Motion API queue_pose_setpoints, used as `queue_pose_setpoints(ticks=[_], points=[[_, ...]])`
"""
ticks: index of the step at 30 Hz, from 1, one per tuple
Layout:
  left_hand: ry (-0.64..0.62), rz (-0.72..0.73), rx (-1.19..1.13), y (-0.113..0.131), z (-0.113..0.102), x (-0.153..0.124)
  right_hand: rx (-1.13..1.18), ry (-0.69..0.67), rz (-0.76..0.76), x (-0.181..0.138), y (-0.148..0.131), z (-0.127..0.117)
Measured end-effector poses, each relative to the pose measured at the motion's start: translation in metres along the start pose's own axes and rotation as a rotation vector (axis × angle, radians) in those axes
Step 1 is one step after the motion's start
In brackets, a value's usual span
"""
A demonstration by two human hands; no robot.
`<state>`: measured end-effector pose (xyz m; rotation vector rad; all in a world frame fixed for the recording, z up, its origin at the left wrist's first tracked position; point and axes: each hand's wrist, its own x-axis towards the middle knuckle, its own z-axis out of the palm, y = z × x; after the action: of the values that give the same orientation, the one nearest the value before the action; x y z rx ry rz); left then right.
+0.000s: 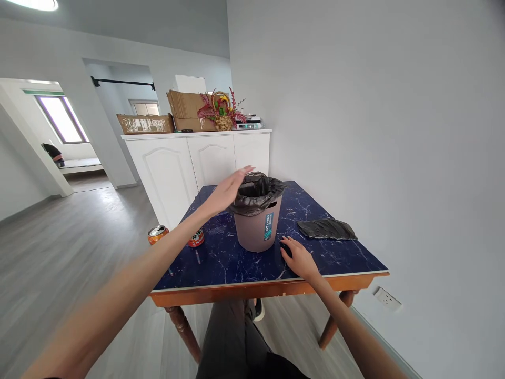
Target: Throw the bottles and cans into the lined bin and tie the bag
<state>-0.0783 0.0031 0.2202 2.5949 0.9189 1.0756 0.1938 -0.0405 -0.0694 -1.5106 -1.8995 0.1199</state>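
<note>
Pinkish-grey tapered plastic bin [254,230], lined with a crinkled black plastic bag [252,204] folded over its rim, stood between the two hands on a dark-blue marbled tabletop [223,269]. Left hand [227,192] was open and flat, holding nothing, at the bag's left edge; contact could not be told. Right hand [300,258] curled half closed around a small black object [286,249]. Beyond it, to the right, lay a flat folded black plastic sheet [327,229]; a red metal can [196,240] stood just beyond the left forearm

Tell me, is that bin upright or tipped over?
Upright: the bin stands on its base on the table, its black bag opening upward.
</note>
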Motion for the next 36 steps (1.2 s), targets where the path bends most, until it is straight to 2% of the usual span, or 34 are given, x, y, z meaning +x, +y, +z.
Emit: queue_pose_setpoints(ticks=[5,8,10,13,16,18,20,24,27,31,33,36], points=[[0.402,-0.148,0.073,-0.032,-0.024,-0.013,0.006,-0.001,0.006,-0.001,-0.001,0.000],[0.482,-0.264,0.134,-0.054,-0.034,-0.027,0.007,-0.003,0.013,-0.001,-0.003,-0.001],[0.450,-0.295,0.199,-0.063,-0.037,-0.036,0.009,-0.006,0.016,-0.001,-0.003,-0.001],[0.367,-0.211,0.289,-0.057,-0.031,-0.042,0.011,-0.011,0.020,-0.001,-0.005,-0.003],[0.282,-0.116,0.285,-0.026,-0.015,-0.034,0.011,-0.013,0.023,-0.002,-0.006,-0.004],[0.217,-0.105,0.257,0.001,0.002,-0.023,0.008,-0.010,0.023,-0.002,-0.006,-0.003],[0.108,-0.071,0.260,0.025,0.020,-0.011,0.004,-0.005,0.019,-0.001,-0.006,-0.002],[-0.028,-0.018,0.428,0.050,0.059,0.012,-0.004,0.004,0.009,0.000,-0.005,-0.001],[-0.040,-0.036,0.506,0.054,0.080,0.022,-0.008,0.007,0.005,0.000,-0.004,0.000],[-0.011,-0.032,0.508,0.057,0.094,0.023,-0.004,0.010,0.002,0.000,-0.004,0.000],[0.029,0.016,0.491,0.058,0.097,0.022,-0.001,0.013,0.002,0.000,-0.004,0.000],[0.058,0.162,0.443,0.057,0.103,0.018,0.002,0.013,-0.002,0.000,-0.003,0.000]])
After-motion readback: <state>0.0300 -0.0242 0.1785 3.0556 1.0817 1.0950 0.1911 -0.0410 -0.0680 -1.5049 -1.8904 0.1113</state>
